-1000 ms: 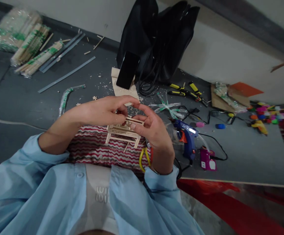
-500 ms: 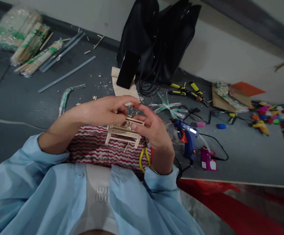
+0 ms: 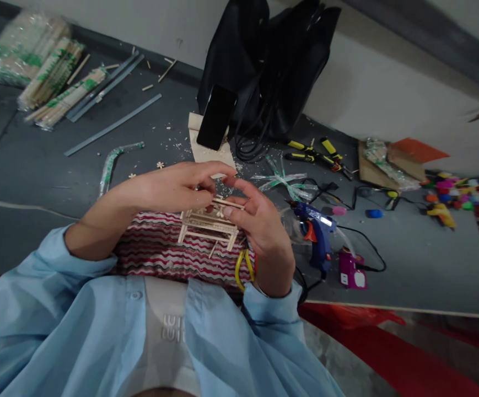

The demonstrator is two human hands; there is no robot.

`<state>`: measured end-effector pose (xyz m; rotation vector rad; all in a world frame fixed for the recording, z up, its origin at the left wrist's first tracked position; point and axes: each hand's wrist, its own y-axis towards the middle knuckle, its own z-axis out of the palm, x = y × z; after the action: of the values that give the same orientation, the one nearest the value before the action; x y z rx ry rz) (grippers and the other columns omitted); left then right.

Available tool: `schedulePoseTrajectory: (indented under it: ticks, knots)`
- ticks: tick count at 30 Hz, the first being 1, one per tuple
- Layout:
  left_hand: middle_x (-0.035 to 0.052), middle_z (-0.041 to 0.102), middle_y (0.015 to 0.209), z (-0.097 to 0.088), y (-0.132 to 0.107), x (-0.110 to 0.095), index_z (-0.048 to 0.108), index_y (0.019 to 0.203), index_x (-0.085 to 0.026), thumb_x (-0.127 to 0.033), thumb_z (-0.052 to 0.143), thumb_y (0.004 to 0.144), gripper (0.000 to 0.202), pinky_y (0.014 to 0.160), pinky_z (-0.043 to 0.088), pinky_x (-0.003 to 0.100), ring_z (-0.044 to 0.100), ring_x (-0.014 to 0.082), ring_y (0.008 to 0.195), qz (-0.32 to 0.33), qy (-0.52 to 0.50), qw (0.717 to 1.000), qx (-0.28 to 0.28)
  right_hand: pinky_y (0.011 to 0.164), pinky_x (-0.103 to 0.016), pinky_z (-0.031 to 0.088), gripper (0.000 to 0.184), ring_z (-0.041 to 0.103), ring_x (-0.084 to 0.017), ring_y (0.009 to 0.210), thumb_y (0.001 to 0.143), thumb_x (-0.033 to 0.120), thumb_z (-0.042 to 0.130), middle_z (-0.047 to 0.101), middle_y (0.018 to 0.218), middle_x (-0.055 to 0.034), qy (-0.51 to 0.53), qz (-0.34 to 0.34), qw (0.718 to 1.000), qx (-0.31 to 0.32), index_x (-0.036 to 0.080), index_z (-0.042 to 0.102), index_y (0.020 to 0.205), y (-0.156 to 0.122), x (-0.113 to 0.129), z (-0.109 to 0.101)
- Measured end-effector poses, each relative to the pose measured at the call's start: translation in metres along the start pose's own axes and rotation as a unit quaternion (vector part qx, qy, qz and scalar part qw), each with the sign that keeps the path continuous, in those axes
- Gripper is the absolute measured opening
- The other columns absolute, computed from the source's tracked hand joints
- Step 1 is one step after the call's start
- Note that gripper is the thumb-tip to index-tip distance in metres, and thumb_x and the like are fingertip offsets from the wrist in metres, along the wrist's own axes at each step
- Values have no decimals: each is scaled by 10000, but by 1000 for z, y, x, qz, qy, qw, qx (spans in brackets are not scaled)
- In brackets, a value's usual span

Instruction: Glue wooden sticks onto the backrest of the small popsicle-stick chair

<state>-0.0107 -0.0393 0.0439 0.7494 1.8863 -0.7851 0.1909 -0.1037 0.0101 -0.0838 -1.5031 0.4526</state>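
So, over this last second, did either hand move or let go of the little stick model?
Barely anything changed. The right hand sank slightly, its fingertips closing a little on the top rail of the wooden stick model. The left hand kept its pinch on the same spot. Neither hand let go. The model stayed over the striped cloth, and the blue glue gun lay untouched on the grey table.

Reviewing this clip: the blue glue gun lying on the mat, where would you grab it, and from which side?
Take the glue gun by its blue handle, coming from the near edge: the handle points toward the person, the nozzle end points away, and its black cord trails right. The right hand is nearest.
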Motion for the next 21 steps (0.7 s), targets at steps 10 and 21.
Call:
schedulePoseTrajectory:
  ticks: [10, 21]
  knots:
    - [31, 689, 952, -1, 0, 5, 468, 1428, -179, -194, 465, 863, 565, 624, 415, 203, 610, 113, 724, 17, 16, 1000, -2, 705, -342, 576, 645, 710, -217, 841, 745, 392, 816, 701, 938, -10, -26, -4, 1000, -2, 295, 519, 1309, -1, 1, -1]
    - [16, 664, 928, -2, -1, 0, 473, 1437, -194, -249, 509, 844, 597, 629, 416, 214, 572, 112, 695, -8, 27, 1000, 5, 673, -309, 554, 627, 669, -188, 812, 757, 424, 812, 681, 966, -22, -53, -24, 998, -13, 292, 526, 1300, -2, 1, 1]
